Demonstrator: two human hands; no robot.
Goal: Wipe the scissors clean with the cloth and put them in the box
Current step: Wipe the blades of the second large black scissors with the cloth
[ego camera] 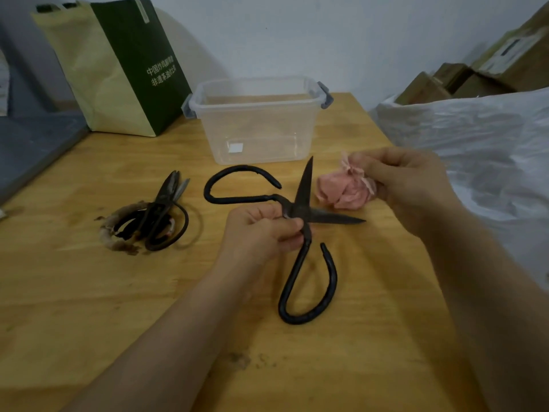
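Large black iron scissors lie spread wide open over the wooden table, one blade pointing up toward the box, the other pointing right. My left hand grips them at the pivot. My right hand pinches a crumpled pink cloth just right of the blades, apart from them. The clear plastic box with grey latches stands open behind the scissors; only a small white label shows on it.
Two more dark scissors lie piled at the left, one with wrapped handles. A green and yellow paper bag stands at the back left. White plastic sheeting and cardboard boxes border the table's right edge.
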